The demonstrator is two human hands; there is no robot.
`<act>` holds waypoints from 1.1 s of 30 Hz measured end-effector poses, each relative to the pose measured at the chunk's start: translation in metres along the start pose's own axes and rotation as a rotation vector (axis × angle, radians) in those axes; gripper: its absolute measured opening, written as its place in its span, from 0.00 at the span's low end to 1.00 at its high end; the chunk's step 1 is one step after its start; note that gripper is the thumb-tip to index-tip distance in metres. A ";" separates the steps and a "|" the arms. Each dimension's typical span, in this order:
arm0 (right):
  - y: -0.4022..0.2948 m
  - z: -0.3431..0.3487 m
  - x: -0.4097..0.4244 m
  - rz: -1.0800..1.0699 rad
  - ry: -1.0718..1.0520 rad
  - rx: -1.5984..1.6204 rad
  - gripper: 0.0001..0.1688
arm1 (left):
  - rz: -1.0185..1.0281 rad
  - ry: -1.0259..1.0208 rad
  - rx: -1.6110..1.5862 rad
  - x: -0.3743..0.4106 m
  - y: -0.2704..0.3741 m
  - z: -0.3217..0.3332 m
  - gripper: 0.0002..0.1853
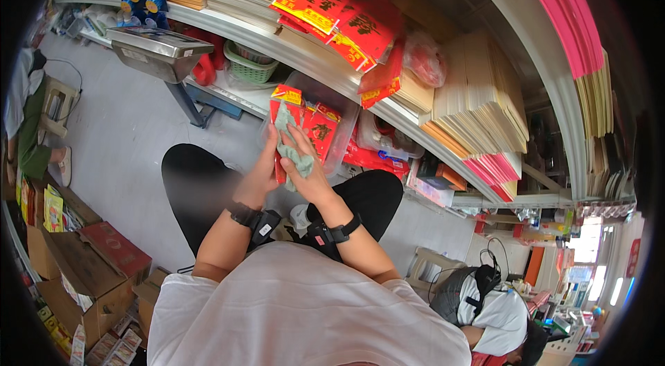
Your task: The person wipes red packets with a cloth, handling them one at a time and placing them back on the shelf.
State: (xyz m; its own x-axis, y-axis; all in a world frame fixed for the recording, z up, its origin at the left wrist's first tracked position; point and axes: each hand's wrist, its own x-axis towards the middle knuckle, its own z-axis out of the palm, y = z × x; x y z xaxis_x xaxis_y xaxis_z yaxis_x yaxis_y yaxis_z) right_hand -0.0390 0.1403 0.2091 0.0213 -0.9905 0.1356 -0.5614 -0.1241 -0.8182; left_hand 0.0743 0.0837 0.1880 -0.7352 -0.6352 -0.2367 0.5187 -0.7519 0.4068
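Observation:
My left hand (266, 171) grips a pack of red paper envelopes (286, 95) with a yellow band and printed writing. In my right hand (307, 171) is a crumpled pale green cloth (298, 154), pressed flat against the face of that pack. The fingers of both hands point away from me, and part of the pack is hidden under the cloth and hand. Just beyond, more red envelope packs (323, 129) lie in a clear plastic bin (345, 124) on the low shelf level.
Above the bin runs a metal shelf edge (332, 85) with fanned red envelopes (348, 13) and stacked paper envelopes (475, 96). A metal platform scale (158, 52) and green basket (249, 67) stand left. Cardboard boxes (98, 283) lie behind left. Two other people sit nearby.

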 end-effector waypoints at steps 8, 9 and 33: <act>0.021 -0.007 0.025 0.188 0.173 -0.209 0.34 | -0.104 0.004 0.113 -0.012 -0.005 0.002 0.41; 0.023 -0.008 0.025 0.217 0.199 -0.196 0.34 | -0.097 -0.013 0.090 -0.012 -0.004 -0.001 0.41; -0.029 0.008 -0.018 -0.186 -0.267 -0.020 0.51 | 0.177 0.186 -0.158 -0.008 0.019 -0.004 0.42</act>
State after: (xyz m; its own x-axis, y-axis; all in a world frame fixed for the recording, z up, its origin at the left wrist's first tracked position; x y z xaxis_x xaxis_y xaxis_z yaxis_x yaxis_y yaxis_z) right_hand -0.0166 0.1618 0.2264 0.3400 -0.9316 0.1285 -0.5436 -0.3062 -0.7815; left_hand 0.0921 0.0739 0.1939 -0.5421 -0.7693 -0.3382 0.7039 -0.6355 0.3172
